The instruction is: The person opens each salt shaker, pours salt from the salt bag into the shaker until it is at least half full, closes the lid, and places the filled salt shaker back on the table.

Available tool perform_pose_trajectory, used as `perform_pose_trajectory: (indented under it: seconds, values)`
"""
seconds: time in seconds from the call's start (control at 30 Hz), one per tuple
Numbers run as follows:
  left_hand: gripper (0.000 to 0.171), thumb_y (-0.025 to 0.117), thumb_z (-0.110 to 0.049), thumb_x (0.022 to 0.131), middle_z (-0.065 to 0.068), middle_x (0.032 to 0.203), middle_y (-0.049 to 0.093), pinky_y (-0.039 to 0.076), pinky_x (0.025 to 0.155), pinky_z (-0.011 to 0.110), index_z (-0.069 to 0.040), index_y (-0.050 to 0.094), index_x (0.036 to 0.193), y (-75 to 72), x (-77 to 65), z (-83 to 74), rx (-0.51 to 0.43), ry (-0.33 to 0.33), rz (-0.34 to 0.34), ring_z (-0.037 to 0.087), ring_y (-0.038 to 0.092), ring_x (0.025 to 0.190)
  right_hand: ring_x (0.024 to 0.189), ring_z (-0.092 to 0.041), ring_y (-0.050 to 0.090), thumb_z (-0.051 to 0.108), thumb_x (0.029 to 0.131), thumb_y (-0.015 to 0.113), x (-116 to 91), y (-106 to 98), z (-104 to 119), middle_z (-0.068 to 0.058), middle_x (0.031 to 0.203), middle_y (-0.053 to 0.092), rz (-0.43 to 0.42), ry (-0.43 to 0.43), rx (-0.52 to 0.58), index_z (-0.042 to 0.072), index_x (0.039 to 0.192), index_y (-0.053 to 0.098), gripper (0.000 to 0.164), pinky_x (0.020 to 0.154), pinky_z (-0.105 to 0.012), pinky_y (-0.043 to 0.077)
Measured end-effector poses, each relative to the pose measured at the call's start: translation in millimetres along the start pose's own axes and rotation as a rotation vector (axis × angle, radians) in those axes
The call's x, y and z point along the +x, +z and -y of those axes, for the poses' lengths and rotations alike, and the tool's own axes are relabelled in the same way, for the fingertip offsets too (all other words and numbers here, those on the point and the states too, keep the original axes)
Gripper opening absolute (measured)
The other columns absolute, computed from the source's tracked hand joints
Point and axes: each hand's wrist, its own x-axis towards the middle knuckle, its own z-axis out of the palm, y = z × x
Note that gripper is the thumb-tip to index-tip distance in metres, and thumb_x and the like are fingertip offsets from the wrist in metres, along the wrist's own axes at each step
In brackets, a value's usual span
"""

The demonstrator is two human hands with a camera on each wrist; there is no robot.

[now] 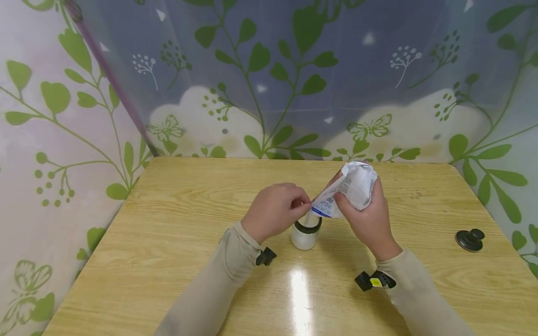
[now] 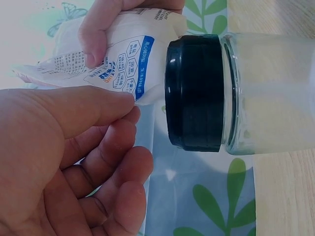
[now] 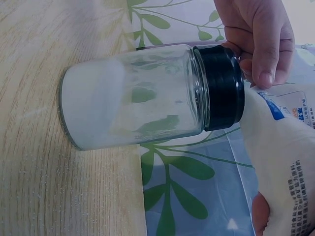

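A glass jar (image 1: 304, 241) with a black collar (image 2: 196, 93) stands upright on the table, and a white granular substance (image 3: 93, 104) fills its lower part. My right hand (image 1: 371, 224) grips a crumpled white printed packet (image 1: 359, 183), tilted with its blue-edged corner down at the jar's mouth. Thumb and index finger of my left hand (image 1: 275, 210) pinch the packet's lower corner just above the collar. The other left fingers are loosely curled. Part of the jar's mouth is hidden by the packet in the head view.
A black round lid with a knob (image 1: 470, 239) lies at the right side of the wooden table (image 1: 176, 233). Fine white specks show on the tabletop near the jar. Leaf-patterned wall coverings (image 1: 260, 93) rise behind the table and at both sides.
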Motion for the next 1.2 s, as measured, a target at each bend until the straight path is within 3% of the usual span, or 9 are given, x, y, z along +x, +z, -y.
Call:
perform_pose_trajectory:
  seconds: [1.2]
  values:
    - [0.011,0.072,-0.024,0.099,-0.009,0.082,0.067,0.049,0.065,0.023,-0.018,0.08,0.096,-0.1,-0.1,-0.8,-0.009,-0.015,0.004,0.005,0.058,0.07,0.103,-0.014,0.061,0.009,0.094,0.073,-0.2,-0.7,2.2,-0.006,0.123,0.057,-0.001,0.003,-0.021,0.011,0.157,0.031,0.075,0.075,-0.021,0.054]
